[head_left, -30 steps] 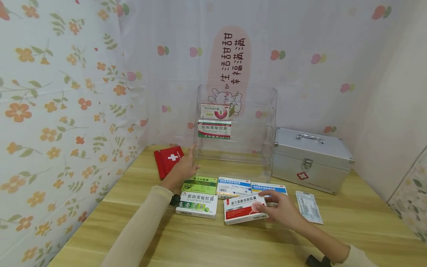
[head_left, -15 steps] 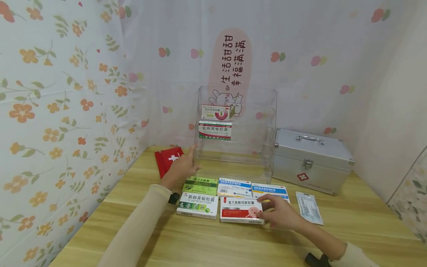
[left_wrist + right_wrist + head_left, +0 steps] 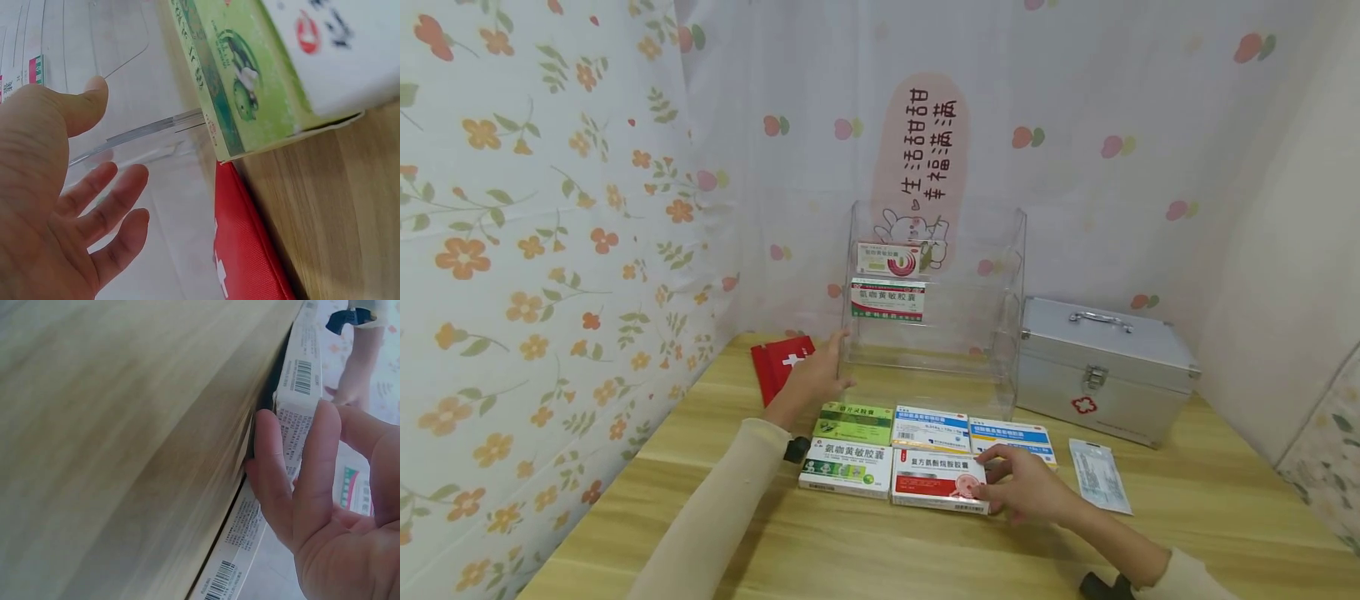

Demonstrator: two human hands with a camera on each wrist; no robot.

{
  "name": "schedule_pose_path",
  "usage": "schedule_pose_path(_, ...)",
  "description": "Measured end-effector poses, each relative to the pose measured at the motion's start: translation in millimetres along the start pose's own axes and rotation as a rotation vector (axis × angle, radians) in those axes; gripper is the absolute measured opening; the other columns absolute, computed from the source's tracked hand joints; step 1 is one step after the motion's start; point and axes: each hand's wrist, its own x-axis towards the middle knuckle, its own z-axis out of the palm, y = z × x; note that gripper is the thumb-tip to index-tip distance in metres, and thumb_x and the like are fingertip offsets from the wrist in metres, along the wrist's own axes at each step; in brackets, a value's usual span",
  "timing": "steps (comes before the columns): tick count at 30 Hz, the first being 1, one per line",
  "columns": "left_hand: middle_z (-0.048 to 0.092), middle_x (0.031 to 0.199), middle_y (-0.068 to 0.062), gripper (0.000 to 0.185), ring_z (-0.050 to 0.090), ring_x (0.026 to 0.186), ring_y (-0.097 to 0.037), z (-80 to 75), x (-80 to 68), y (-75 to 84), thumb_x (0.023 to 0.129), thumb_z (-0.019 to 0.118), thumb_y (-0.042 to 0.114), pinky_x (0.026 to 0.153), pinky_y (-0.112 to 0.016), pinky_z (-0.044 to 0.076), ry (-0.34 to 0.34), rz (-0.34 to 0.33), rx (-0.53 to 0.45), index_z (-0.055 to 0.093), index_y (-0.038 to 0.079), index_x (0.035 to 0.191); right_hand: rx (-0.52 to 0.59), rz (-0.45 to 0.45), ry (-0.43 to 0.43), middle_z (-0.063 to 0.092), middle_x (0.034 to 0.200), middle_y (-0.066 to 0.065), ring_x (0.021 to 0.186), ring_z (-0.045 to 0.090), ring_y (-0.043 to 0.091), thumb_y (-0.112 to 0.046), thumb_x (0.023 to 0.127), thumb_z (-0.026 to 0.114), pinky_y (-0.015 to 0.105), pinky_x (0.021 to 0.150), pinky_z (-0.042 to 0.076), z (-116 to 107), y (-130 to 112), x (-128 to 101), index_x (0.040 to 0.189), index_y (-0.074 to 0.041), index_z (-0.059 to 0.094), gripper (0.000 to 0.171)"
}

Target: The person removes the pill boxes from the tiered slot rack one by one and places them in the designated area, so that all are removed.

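At the right end of a red-and-white medicine box (image 3: 932,482), my right hand (image 3: 1028,485) grips its end between thumb and fingers. The box lies flat in the front row, right of a white-and-green medicine box (image 3: 847,467). My left hand (image 3: 812,379) is at the left side of a clear acrylic display rack (image 3: 936,360). In the left wrist view, its thumb and loosely spread fingers straddle the rack's side panel (image 3: 153,128); firm contact cannot be made out. Behind the front row lie a green medicine box (image 3: 853,423) and two blue-and-white medicine boxes (image 3: 931,423).
Two medicine boxes stand on the rack's upper tiers, one a red-and-green box (image 3: 887,302). A silver first-aid case (image 3: 1097,375) is right of the rack, with a white packet (image 3: 1100,477) before it. A red first-aid pouch (image 3: 772,362) lies behind my left forearm.
My right hand has brought the red-and-white medicine box left, straightened it and lowered it flat beside the white-and-green one. My left hand stays at the rack. The head view has tilted slightly.
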Motion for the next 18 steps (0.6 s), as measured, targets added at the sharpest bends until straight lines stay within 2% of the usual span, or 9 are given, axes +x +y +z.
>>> schedule_pose_path(3, 0.057, 0.129, -0.013, 0.094, 0.058, 0.071, -0.02, 0.5, 0.3, 0.8, 0.083, 0.082, 0.028, 0.055, -0.029, 0.05, -0.001, 0.0, 0.008, 0.02, 0.02, 0.153, -0.012, 0.003, 0.002, 0.066, 0.092, 0.009, 0.064, 0.068, 0.022, -0.018, 0.082, 0.081, 0.037, 0.048, 0.055, -1, -1, 1, 0.119, -0.001, 0.058, 0.046)
schedule_pose_path(6, 0.061, 0.107, -0.011, 0.094, 0.057, 0.063, -0.02, 0.5, 0.4, 1.7, 0.083, 0.082, 0.027, 0.055, -0.029, 0.05, 0.0, -0.005, 0.013, 0.02, 0.02, 0.152, -0.027, 0.002, -0.002, 0.068, 0.095, 0.01, 0.065, 0.068, 0.023, -0.018, 0.083, 0.08, 0.038, 0.047, 0.054, -4, -2, 2, 0.118, -0.001, 0.058, 0.045)
schedule_pose_path(10, 0.056, 0.08, -0.006, 0.093, 0.055, 0.055, -0.021, 1.1, 0.3, 3.0, 0.083, 0.082, 0.027, 0.052, -0.029, 0.048, 0.0, 0.003, 0.018, 0.019, 0.018, 0.152, -0.079, -0.013, 0.032, 0.067, 0.097, 0.01, 0.067, 0.067, 0.022, -0.021, 0.084, 0.078, 0.039, 0.046, 0.054, -13, -4, 7, 0.119, 0.001, 0.06, 0.045)
schedule_pose_path(14, 0.054, 0.075, -0.004, 0.093, 0.055, 0.056, -0.02, 1.5, -0.1, 4.1, 0.083, 0.082, 0.027, 0.053, -0.028, 0.048, 0.009, 0.007, 0.015, 0.02, 0.017, 0.152, -0.138, -0.061, 0.074, 0.065, 0.092, 0.009, 0.065, 0.062, 0.02, -0.021, 0.087, 0.076, 0.036, 0.047, 0.051, -24, -8, 14, 0.119, 0.004, 0.061, 0.043)
schedule_pose_path(16, 0.054, 0.076, -0.004, 0.093, 0.055, 0.057, -0.02, 1.1, -0.5, 4.5, 0.083, 0.082, 0.027, 0.054, -0.028, 0.049, 0.014, -0.001, 0.011, 0.02, 0.018, 0.152, -0.135, -0.074, 0.095, 0.065, 0.097, 0.013, 0.064, 0.06, 0.02, -0.019, 0.087, 0.075, 0.035, 0.05, 0.051, -28, -11, 19, 0.119, 0.004, 0.061, 0.042)
schedule_pose_path(18, 0.054, 0.079, -0.004, 0.093, 0.056, 0.059, -0.019, 1.2, -0.6, 5.1, 0.083, 0.082, 0.027, 0.056, -0.028, 0.049, 0.016, -0.014, 0.007, 0.02, 0.018, 0.152, -0.108, -0.082, 0.115, 0.063, 0.107, 0.02, 0.071, 0.062, 0.021, -0.018, 0.089, 0.074, 0.034, 0.055, 0.054, -32, -13, 24, 0.121, 0.005, 0.059, 0.043)
